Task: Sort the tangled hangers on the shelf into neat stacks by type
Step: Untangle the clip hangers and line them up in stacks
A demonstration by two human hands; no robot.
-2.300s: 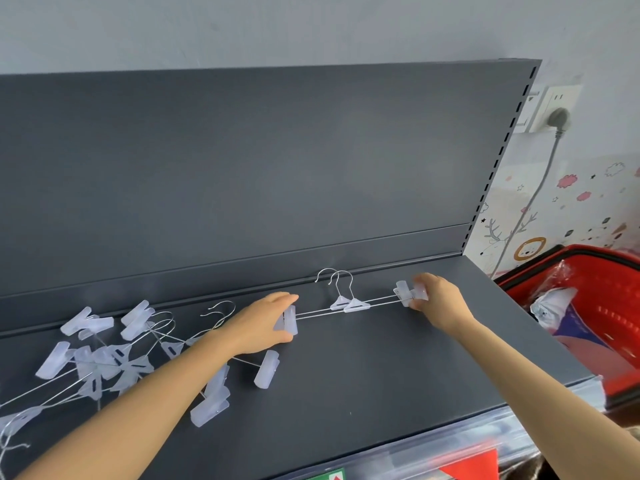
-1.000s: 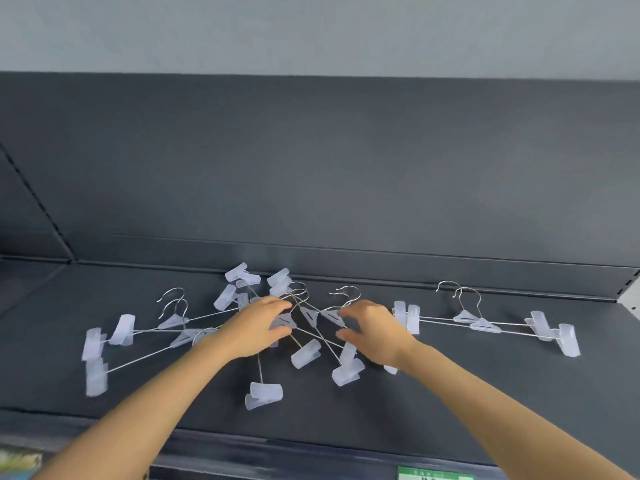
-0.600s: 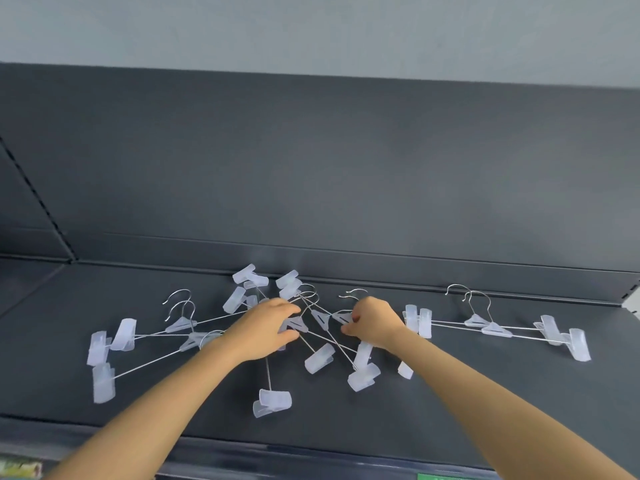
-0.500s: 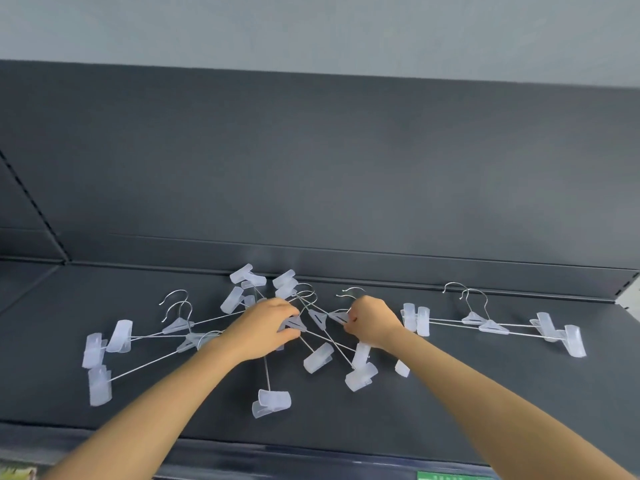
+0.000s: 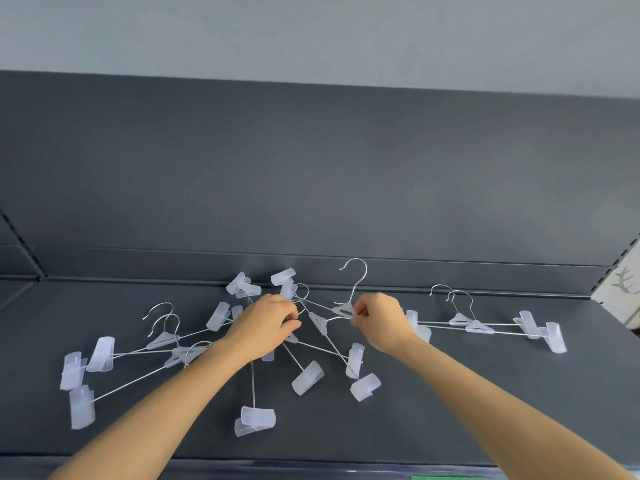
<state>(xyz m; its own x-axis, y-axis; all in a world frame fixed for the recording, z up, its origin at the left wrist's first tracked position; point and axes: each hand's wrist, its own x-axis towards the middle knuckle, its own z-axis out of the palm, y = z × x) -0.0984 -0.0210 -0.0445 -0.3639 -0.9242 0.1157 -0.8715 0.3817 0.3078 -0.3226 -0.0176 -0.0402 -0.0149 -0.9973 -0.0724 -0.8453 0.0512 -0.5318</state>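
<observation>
Tangled wire hangers [image 5: 307, 377] with frosted plastic clips, right hand [image 5: 381, 321] pinching one, left hand [image 5: 266, 324] gripping others.

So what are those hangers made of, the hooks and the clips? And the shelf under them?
Hooks and rods: thin, shiny, silvery, so probably metal wire. Clips: milky, translucent, likely frosted plastic, as are the small triangular hubs. Shelf: dark grey, matt and flat, with a punched upright at the side; it looks like painted sheet metal, though that is a guess.
</observation>
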